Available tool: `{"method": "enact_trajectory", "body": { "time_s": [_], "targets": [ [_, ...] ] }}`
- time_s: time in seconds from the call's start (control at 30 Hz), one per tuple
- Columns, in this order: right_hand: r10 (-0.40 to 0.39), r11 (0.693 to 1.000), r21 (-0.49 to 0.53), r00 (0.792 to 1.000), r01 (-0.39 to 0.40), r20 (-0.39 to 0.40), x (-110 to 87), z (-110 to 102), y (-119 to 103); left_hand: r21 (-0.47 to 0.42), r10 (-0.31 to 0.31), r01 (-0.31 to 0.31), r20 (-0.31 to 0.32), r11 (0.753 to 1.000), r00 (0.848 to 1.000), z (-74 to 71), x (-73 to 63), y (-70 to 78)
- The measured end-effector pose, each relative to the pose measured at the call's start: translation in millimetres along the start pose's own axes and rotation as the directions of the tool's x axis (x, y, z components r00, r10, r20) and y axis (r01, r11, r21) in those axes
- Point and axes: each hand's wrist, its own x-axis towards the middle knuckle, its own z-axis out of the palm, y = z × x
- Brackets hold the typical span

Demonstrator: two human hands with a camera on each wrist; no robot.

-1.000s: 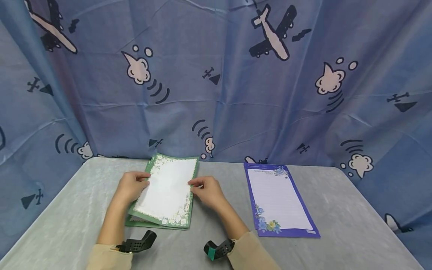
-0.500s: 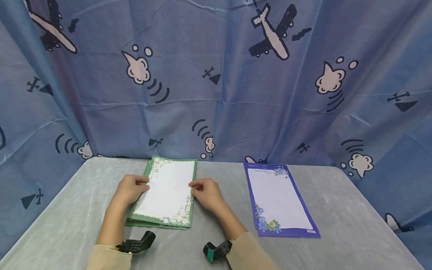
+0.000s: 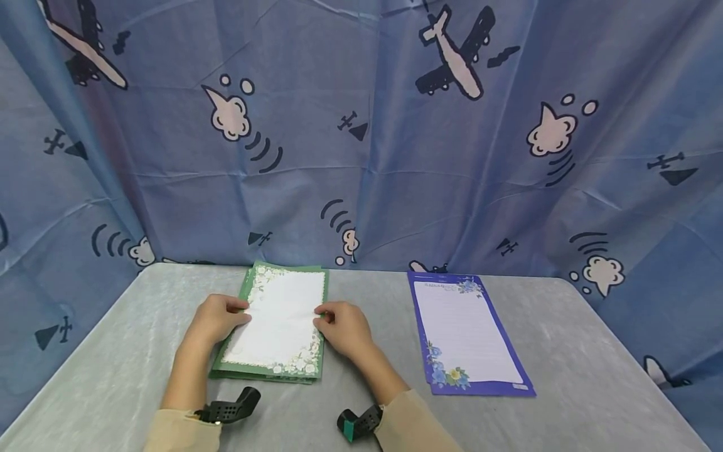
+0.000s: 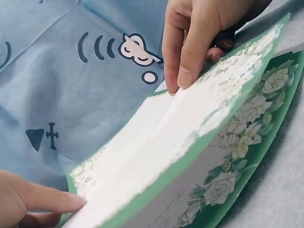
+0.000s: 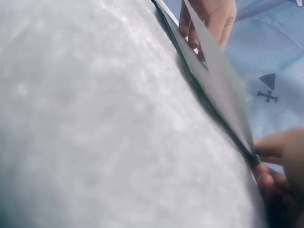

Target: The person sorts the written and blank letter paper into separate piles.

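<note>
A letter sheet (image 3: 281, 317) with a green border and white flowers is held by both hands at left centre in the head view. My left hand (image 3: 217, 317) pinches its left edge between thumb and fingers. On the opposite edge, my right hand (image 3: 346, 326) pinches it the same way. Beneath lies another green floral sheet (image 4: 249, 128), mostly covered; the left wrist view shows a gap between the two, so the upper sheet is partly raised. In the right wrist view, the raised sheet (image 5: 218, 76) slopes away from the darker lower edge.
Purple-bordered sheets (image 3: 471, 339) with blue flowers lie to the right on the grey table (image 3: 587, 376). A blue curtain (image 3: 316, 125) printed with planes hangs along the table's back edge. Black devices are strapped to both wrists.
The upper green sheet has shifted slightly toward the person and straightened over the one below. Both hands have come a little nearer with it, keeping their grip.
</note>
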Motion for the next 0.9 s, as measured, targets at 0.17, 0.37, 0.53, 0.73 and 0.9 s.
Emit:
{"method": "enact_trajectory", "body": {
  "time_s": [0.17, 0.37, 0.53, 0.73, 0.9],
  "targets": [
    [-0.010, 0.999, -0.045, 1.000, 0.010, -0.002, -1.6, 2.0, -1.1, 0.016, -0.011, 0.011, 0.003, 1.000, 1.000, 0.2, -1.7, -1.1],
    [-0.012, 0.994, -0.111, 1.000, 0.013, 0.010, -3.2, 1.8, -2.8, 0.015, -0.006, 0.006, 0.001, 1.000, 1.000, 1.0, -1.2, -0.2],
    [-0.013, 0.990, -0.140, 1.000, 0.014, 0.008, -2.9, 2.2, -2.2, 0.026, -0.009, 0.009, 0.000, 1.000, 1.000, 1.1, 0.5, 3.0],
    [-0.025, 0.987, -0.159, 1.000, 0.023, -0.009, -4.5, 5.8, 1.6, 0.041, -0.026, 0.026, 0.003, 0.999, 1.000, 2.0, 3.1, 2.4],
    [-0.034, 0.989, -0.146, 0.998, 0.026, -0.053, -7.1, 10.4, 5.2, 0.050, -0.031, 0.030, 0.009, 0.998, 0.999, 3.5, 3.7, -0.7]
  ]
}}
